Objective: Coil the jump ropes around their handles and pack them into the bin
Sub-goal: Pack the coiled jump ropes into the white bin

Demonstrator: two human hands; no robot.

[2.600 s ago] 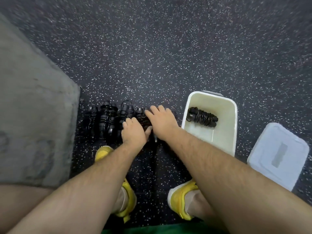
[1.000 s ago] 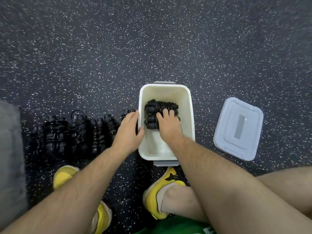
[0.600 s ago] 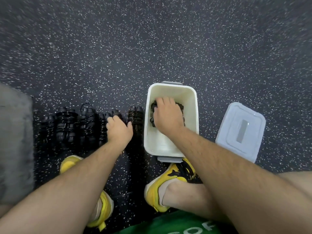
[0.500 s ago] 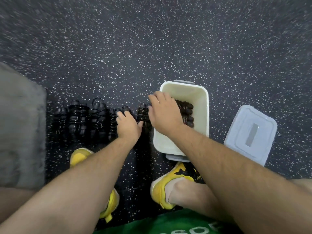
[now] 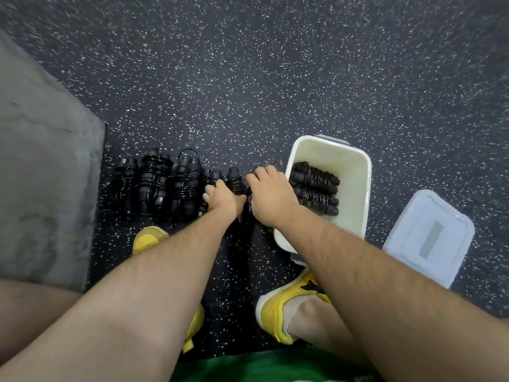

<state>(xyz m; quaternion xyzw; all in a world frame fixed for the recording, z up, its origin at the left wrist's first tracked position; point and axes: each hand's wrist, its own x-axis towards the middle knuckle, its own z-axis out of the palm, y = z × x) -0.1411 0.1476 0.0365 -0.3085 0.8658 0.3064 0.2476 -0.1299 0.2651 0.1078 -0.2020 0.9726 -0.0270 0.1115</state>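
Green shorts [image 5: 275, 365] edge the bottom of the frame. Above them two yellow shoes stand on the floor, the left shoe [image 5: 148, 238] at lower left centre and the right shoe [image 5: 278, 312] lower and right of centre. Both bare forearms reach up the frame from the lower corners.

The left hand [image 5: 224, 198] sits at mid-frame on a rope [image 5: 234, 179] near the right end of the row. Its fingers [image 5: 210, 191] bend down onto the coil; whether they clasp it cannot be told. Just to its right, nearly touching, the right hand [image 5: 271, 195] covers the end rope [image 5: 249, 200], which lies on the floor between the row and the bin. Its fingers [image 5: 259, 175] curl over that coil and grasp it.

Left of the hands, the row of ropes [image 5: 154, 183] lies on the floor, black coils wound round their handles, side by side. To the right of the hands stands the white bin [image 5: 355, 205], open, with two packed ropes [image 5: 314, 188] lying side by side inside. Its pale lid [image 5: 429, 235] lies apart at the right edge of the frame.

A grey mat [image 5: 41, 175] fills the left side. The dark speckled floor [image 5: 275, 78] takes the whole upper frame.
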